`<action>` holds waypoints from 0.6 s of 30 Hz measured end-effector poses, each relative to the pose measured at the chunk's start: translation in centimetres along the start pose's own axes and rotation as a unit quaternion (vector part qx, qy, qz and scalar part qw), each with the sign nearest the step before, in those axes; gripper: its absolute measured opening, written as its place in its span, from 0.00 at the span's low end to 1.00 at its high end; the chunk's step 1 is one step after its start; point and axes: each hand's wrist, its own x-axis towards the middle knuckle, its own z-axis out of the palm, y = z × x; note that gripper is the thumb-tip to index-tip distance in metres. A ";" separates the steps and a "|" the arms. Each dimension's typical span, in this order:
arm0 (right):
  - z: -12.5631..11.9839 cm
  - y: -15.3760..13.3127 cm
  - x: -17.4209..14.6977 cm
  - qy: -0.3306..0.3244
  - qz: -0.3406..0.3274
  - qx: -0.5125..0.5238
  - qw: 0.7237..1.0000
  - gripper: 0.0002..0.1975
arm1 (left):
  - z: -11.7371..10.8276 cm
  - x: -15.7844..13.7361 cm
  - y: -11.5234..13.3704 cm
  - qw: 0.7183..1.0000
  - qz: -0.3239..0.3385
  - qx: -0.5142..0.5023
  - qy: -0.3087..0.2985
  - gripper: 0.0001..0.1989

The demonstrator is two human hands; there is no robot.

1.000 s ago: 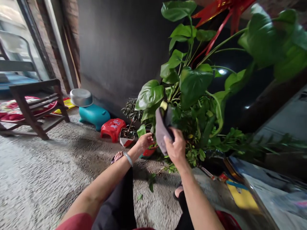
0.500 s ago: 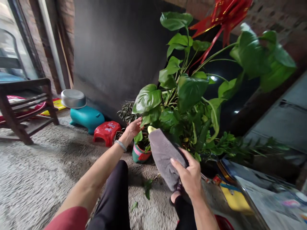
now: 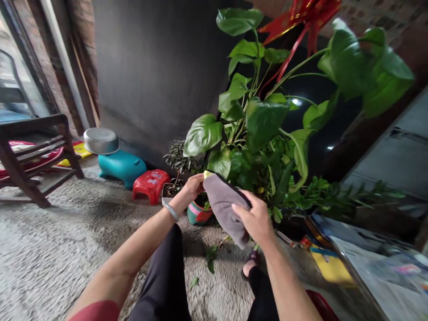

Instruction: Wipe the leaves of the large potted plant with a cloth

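A grey cloth (image 3: 225, 205) is gripped in my right hand (image 3: 259, 218), its thumb on top and its fingers underneath. From the cloth's upper left end pokes a pale yellow tip that looks like part of a leaf (image 3: 207, 173). My left hand (image 3: 193, 186), a bangle on its wrist, has its fingers closed at that tip; the fingertips are partly hidden. Large green leaves of a potted plant (image 3: 267, 122) rise just behind both hands. Below the left hand stands a green and pink striped pot (image 3: 198, 214), partly covered by the cloth.
To the left are a red stool (image 3: 152, 185), a teal animal-shaped seat (image 3: 122, 165) with a metal basin (image 3: 101, 140) on it, and a wooden chair (image 3: 36, 156). Fallen leaves (image 3: 210, 257) lie on the rough floor. A cluttered table (image 3: 364, 263) stands at right.
My left hand has moved from the edge of a green leaf to the yellow tip at the cloth's end. My right hand has shifted slightly up and left with the cloth.
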 end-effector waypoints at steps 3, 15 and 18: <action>-2.7 -1.6 0.2 0.105 -0.035 0.010 0.994 0.22 | -0.3 -0.3 -0.3 1.000 0.011 -0.012 -0.007 0.08; 2.5 6.0 -6.8 0.003 0.180 0.023 0.983 0.29 | -1.1 -4.3 1.6 0.972 0.174 0.044 0.152 0.17; -0.3 8.6 -11.4 0.071 0.283 0.046 0.955 0.34 | 0.8 -6.2 1.4 0.954 0.267 0.082 0.107 0.18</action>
